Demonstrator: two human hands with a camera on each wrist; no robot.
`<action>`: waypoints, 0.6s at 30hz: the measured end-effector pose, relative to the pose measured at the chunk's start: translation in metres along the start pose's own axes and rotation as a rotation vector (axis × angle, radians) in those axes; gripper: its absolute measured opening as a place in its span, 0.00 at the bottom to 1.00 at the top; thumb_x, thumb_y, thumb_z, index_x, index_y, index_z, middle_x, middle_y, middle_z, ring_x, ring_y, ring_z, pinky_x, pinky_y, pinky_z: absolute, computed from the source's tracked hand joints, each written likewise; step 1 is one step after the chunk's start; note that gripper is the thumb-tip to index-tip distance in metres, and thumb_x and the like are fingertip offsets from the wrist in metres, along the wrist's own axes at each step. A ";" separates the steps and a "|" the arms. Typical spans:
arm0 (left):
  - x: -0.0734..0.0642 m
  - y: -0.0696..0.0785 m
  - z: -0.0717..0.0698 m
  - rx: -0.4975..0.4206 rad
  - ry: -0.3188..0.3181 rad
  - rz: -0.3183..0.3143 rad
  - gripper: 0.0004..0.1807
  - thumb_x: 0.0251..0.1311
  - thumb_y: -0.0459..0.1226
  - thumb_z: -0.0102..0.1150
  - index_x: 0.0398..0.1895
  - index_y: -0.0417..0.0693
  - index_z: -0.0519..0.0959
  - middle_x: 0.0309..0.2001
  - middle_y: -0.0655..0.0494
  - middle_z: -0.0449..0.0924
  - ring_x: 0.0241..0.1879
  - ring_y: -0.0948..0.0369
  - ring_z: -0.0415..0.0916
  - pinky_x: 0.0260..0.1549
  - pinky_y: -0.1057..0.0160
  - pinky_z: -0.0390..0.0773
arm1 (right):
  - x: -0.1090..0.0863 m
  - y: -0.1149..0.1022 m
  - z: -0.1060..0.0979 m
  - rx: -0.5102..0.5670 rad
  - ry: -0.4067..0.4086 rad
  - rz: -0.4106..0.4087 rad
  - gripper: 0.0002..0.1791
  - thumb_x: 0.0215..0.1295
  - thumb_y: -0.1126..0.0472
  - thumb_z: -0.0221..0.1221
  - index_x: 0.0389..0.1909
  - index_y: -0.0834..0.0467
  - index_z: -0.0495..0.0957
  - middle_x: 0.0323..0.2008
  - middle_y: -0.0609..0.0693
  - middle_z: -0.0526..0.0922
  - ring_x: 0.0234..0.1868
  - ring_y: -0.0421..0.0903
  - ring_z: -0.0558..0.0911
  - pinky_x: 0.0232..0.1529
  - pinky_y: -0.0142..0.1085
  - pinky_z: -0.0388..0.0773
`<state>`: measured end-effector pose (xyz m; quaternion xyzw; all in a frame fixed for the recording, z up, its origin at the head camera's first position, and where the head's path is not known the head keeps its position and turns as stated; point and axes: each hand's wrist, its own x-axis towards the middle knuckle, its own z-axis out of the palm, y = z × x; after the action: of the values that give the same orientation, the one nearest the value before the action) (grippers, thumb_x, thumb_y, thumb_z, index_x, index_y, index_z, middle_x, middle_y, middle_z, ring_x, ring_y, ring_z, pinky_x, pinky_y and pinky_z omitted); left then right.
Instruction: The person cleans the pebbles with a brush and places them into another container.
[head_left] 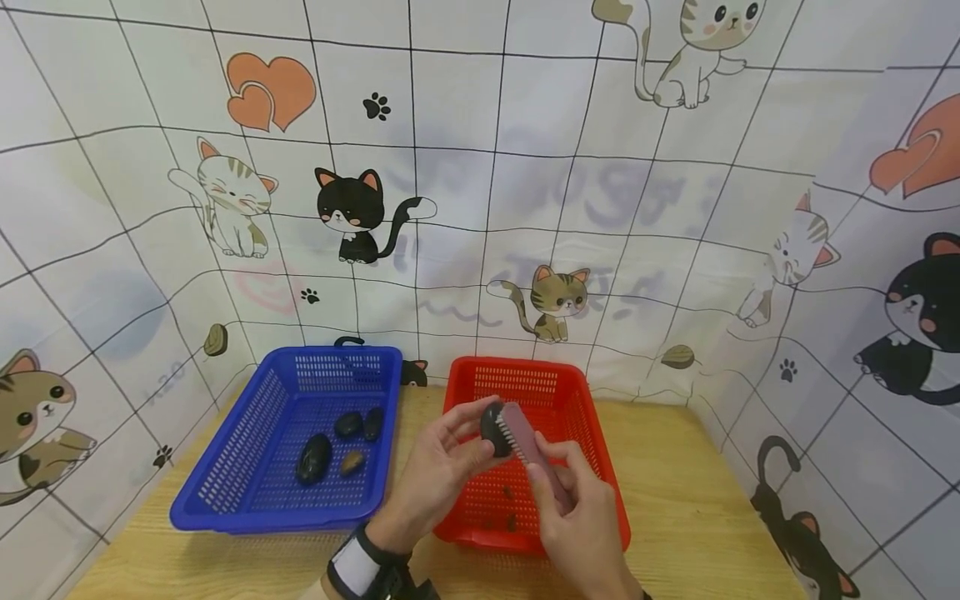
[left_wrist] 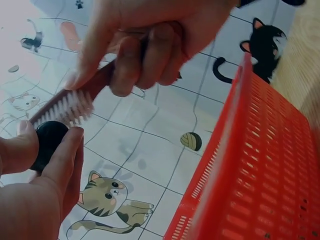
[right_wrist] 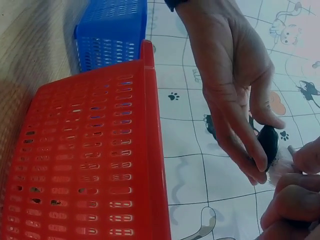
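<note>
Over the red basket, my left hand [head_left: 442,462] pinches a smooth black stone [head_left: 492,429] between thumb and fingers. My right hand [head_left: 581,508] grips the handle of a dusky pink brush [head_left: 531,442], its white bristles against the stone's right side. In the left wrist view the bristles [left_wrist: 70,107] meet the top of the dark stone [left_wrist: 49,142], and the right thumb lies along the brush's back. The right wrist view has the stone [right_wrist: 268,145] held at the left fingertips, with the brush partly hidden behind the right fingers.
The red basket [head_left: 611,492] stands under both hands, with a few small brownish bits on its floor. To its left a blue basket [head_left: 262,510] holds several dark stones [head_left: 313,458] and a brown stone [head_left: 352,462]. Cat-patterned sheeting [head_left: 465,192] rises behind the wooden table [head_left: 675,500].
</note>
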<state>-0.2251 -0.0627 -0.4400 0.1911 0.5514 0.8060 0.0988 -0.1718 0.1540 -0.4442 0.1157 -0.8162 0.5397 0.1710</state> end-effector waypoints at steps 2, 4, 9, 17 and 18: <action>-0.001 0.000 0.000 0.024 -0.009 0.012 0.38 0.81 0.32 0.71 0.90 0.43 0.69 0.84 0.32 0.74 0.78 0.44 0.84 0.69 0.56 0.91 | 0.000 -0.001 0.001 -0.005 0.003 0.004 0.16 0.83 0.60 0.71 0.65 0.47 0.83 0.26 0.44 0.86 0.19 0.30 0.70 0.18 0.28 0.71; -0.002 0.000 0.000 0.044 -0.014 0.030 0.38 0.81 0.31 0.71 0.89 0.43 0.69 0.84 0.33 0.74 0.79 0.44 0.84 0.69 0.55 0.91 | 0.001 -0.002 0.001 -0.007 0.015 0.019 0.16 0.83 0.61 0.71 0.65 0.48 0.83 0.35 0.48 0.94 0.19 0.31 0.71 0.18 0.28 0.72; -0.002 0.002 0.002 0.061 0.053 0.058 0.37 0.80 0.30 0.72 0.88 0.45 0.71 0.85 0.36 0.76 0.80 0.43 0.82 0.67 0.55 0.92 | 0.002 -0.004 0.001 -0.021 0.027 0.049 0.15 0.83 0.61 0.71 0.64 0.47 0.84 0.43 0.51 0.96 0.18 0.32 0.68 0.18 0.27 0.69; -0.004 -0.004 0.008 0.106 0.115 0.021 0.38 0.78 0.33 0.75 0.87 0.48 0.74 0.82 0.39 0.79 0.78 0.44 0.85 0.67 0.59 0.92 | -0.001 -0.002 0.004 -0.007 0.028 -0.046 0.15 0.82 0.64 0.72 0.63 0.51 0.84 0.35 0.46 0.96 0.19 0.29 0.73 0.17 0.25 0.72; -0.005 -0.005 0.009 0.107 0.101 0.021 0.38 0.78 0.33 0.75 0.87 0.48 0.74 0.83 0.38 0.79 0.77 0.44 0.85 0.67 0.59 0.92 | 0.000 -0.001 0.004 -0.016 0.045 -0.053 0.15 0.82 0.64 0.72 0.63 0.51 0.84 0.28 0.42 0.90 0.18 0.28 0.69 0.16 0.25 0.69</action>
<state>-0.2175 -0.0549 -0.4425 0.1609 0.5958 0.7851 0.0518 -0.1715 0.1500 -0.4445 0.1238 -0.8130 0.5308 0.2046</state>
